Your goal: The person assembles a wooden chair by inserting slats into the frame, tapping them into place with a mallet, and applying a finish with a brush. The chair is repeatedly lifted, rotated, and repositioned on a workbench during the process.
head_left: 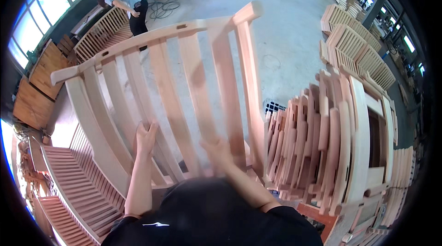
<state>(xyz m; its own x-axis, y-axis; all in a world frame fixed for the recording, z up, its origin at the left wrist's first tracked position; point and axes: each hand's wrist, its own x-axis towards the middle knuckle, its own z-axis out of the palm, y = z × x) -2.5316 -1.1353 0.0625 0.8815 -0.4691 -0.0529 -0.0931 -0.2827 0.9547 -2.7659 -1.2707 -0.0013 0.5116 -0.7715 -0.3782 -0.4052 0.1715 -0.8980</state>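
A large pale wooden slatted panel (pixel 165 78), like a bench or chair back, stands tilted before me. It has a curved top rail (pixel 152 36) with small slots and a thick post (pixel 248 61) on its right side. My left hand (pixel 146 139) is closed around one of the middle slats, its knuckles upward. Farther right, my right hand (pixel 217 153) is at another slat, smeared by motion, so its fingers cannot be made out. The panel's lower edge is partly hidden behind my black-clothed body.
Many wooden frame parts (pixel 317 135) are stacked close on my right. Slatted benches stand at left (pixel 83 181) and far right (pixel 354 52). A person in a light blue shirt (pixel 124 1) bends over a bench (pixel 103 32) at the far left. Cable (pixel 163 8) lies coiled on the floor.
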